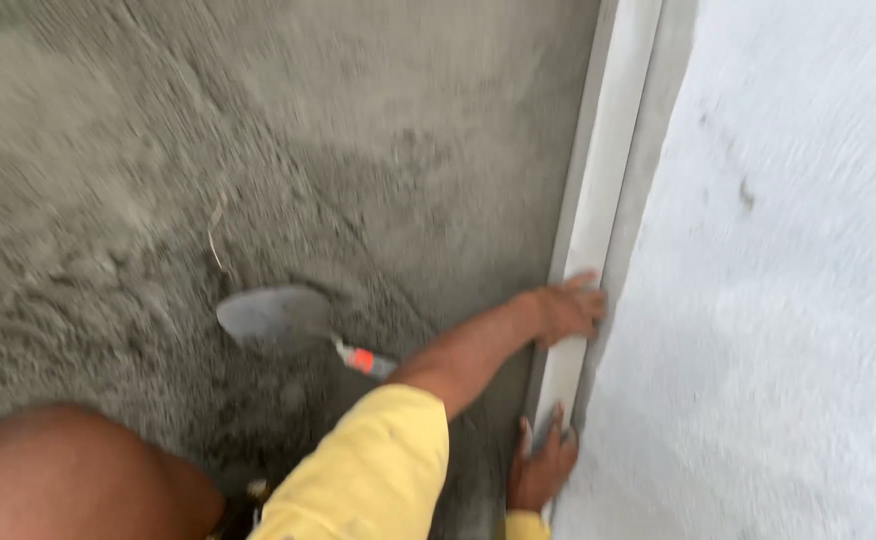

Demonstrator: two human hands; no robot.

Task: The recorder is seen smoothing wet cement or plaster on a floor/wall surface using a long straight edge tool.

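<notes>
Pressing down along a long, pale grey straightedge rail, both bare hands rest on its lower stretch, where it lies at the seam between rough wet grey mortar and a smoother whitish surface. The left hand reaches forward on a bare forearm out of a yellow sleeve. Its palm lies flat on the rail's near edge, and its fingers are spread across the face of the rail rather than curled, so the grip is loose and open, touching the rail without clasping it. The right hand sits nearer the body, at the rail's bottom end, with its fingers extended upward along the rail. It too lies flat against the rail, its grip unclenched. A second yellow cuff shows just below it at the frame's edge.

To the left of the left hand's grip, past the forearm, a metal trowel with a rounded grey blade lies on the mortar. Its handle, which has an orange band, points toward the forearm and passes behind it. No hand touches the trowel. Beyond it a thin curved stalk lies on the mortar. A bare knee fills the lower left corner, well apart from both hands. The picture is blurred, so fine detail of the fingertips cannot be made out.
</notes>
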